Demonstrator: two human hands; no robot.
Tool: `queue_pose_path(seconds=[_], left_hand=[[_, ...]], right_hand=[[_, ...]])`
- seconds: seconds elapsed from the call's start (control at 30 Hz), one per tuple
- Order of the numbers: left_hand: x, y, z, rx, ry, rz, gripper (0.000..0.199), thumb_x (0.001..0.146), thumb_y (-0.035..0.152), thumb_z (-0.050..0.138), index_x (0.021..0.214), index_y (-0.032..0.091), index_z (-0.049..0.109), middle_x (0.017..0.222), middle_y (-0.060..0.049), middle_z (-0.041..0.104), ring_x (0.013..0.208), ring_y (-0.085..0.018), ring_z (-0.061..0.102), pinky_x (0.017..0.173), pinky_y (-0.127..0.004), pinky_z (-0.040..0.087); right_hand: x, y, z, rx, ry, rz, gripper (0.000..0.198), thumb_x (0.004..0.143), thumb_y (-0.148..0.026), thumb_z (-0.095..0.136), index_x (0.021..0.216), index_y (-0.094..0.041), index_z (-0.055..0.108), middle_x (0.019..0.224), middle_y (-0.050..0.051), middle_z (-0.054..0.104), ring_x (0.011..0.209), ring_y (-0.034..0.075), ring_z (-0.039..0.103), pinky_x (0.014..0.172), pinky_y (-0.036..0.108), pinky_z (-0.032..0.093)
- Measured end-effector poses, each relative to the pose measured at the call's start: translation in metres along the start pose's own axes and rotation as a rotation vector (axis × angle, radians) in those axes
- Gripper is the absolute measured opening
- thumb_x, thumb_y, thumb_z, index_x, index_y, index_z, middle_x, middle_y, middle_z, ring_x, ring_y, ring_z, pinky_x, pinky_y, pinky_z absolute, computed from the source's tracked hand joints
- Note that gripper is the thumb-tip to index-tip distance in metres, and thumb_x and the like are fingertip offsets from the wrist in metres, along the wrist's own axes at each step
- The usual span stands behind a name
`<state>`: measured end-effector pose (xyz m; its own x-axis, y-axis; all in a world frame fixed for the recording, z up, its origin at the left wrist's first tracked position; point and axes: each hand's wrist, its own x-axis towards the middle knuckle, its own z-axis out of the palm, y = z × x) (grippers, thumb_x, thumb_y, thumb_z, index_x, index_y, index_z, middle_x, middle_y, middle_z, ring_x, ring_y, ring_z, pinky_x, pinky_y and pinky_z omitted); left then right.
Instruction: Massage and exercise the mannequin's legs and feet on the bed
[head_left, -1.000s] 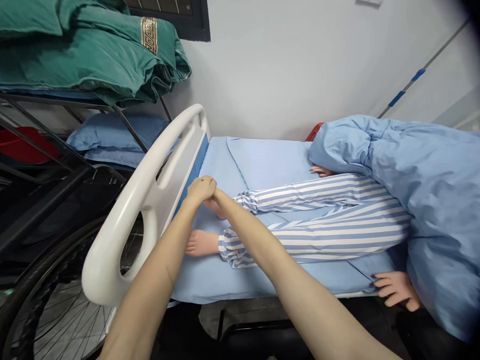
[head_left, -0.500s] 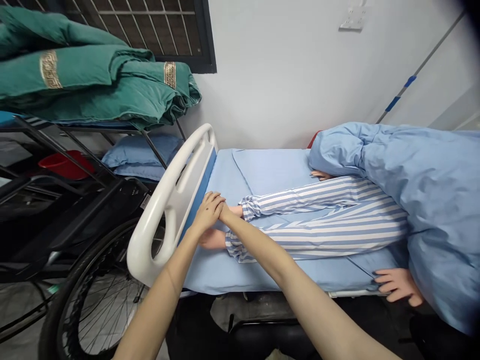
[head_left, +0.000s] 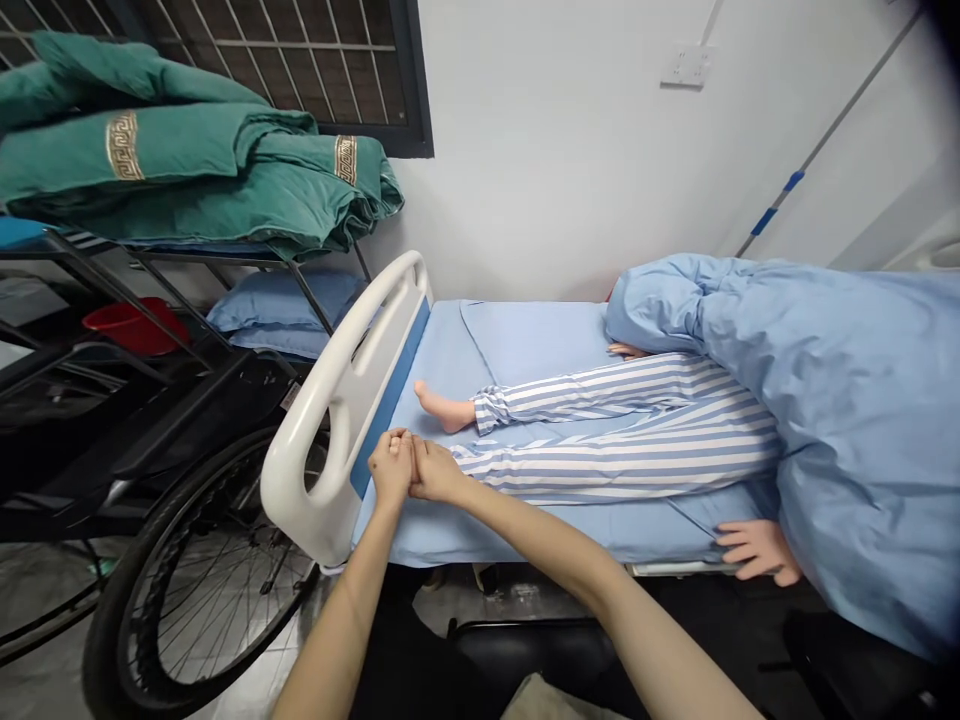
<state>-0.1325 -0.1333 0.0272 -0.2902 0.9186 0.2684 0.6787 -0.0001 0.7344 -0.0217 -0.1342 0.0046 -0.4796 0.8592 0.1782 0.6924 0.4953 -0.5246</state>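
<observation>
Slender bare forearms (head_left: pixel 551 535), bare hands (head_left: pixel 437 472)

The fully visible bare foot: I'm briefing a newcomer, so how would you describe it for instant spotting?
Start at the blue-sheeted bed and its white end board. Beside that board, the farther striped trouser leg ends in a bare foot, toes toward the wall. Its whole shape shows; the foot of the nearer leg is masked by the left hand and right hand.
</observation>
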Motion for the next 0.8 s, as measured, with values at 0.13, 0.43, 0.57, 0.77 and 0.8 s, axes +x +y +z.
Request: queue_pose_path(seconds=[0.13, 0.43, 0.57, 0.77, 0.8], left_hand=[[0.009, 0.005, -0.009, 0.503, -0.08, 0.188, 0.039, 0.097, 0.036, 0.032, 0.102, 0.013, 0.063, 0.096, -0.019, 0.071, 0.085, -0.029, 0.071, 0.075, -0.037, 0.052], [0.013, -0.001, -0.011, 0.786, -0.123, 0.292, 0.047, 0.1, 0.033, 0.025, 0.108, 0.012, 0.066, 0.095, -0.018, 0.071, 0.081, -0.03, 0.069, 0.066, -0.035, 0.046], [-0.006, -0.029, 0.001, 0.532, 0.008, 0.33, 0.045, 0.1, 0.036, 0.029, 0.118, 0.017, 0.065, 0.117, -0.016, 0.067, 0.098, -0.026, 0.067, 0.07, -0.03, 0.046], [-0.012, -0.031, -0.001, 0.528, 0.014, 0.262, 0.05, 0.098, 0.038, 0.033, 0.134, 0.014, 0.056, 0.108, -0.018, 0.069, 0.084, -0.026, 0.067, 0.066, -0.031, 0.042], [-0.011, -0.027, -0.004, 0.589, -0.002, 0.245, 0.05, 0.098, 0.039, 0.033, 0.134, 0.014, 0.056, 0.099, -0.017, 0.071, 0.077, -0.025, 0.066, 0.065, -0.03, 0.04]], right_hand=[[0.015, -0.007, 0.011, -0.097, 0.006, 0.058, 0.07, 0.08, -0.032, 0.068, 0.138, -0.002, 0.042, 0.12, 0.016, 0.058, 0.103, 0.026, 0.054, 0.092, 0.036, 0.044], [0.007, 0.004, 0.025, -0.085, 0.126, 0.097, 0.062, 0.076, -0.043, 0.067, 0.124, -0.008, 0.047, 0.111, 0.012, 0.058, 0.1, 0.027, 0.054, 0.089, 0.036, 0.043], [0.006, 0.003, 0.026, -0.088, 0.169, 0.098, 0.038, 0.09, -0.035, 0.051, 0.118, -0.011, 0.049, 0.105, 0.01, 0.059, 0.096, 0.024, 0.054, 0.086, 0.036, 0.042], [0.006, 0.005, 0.03, -0.084, 0.196, 0.113, 0.041, 0.089, -0.037, 0.053, 0.12, -0.011, 0.049, 0.104, 0.01, 0.059, 0.095, 0.023, 0.055, 0.084, 0.034, 0.042], [0.006, 0.006, 0.031, -0.09, 0.195, 0.117, 0.045, 0.086, -0.039, 0.057, 0.12, -0.011, 0.048, 0.105, 0.01, 0.059, 0.096, 0.023, 0.056, 0.084, 0.034, 0.043]])
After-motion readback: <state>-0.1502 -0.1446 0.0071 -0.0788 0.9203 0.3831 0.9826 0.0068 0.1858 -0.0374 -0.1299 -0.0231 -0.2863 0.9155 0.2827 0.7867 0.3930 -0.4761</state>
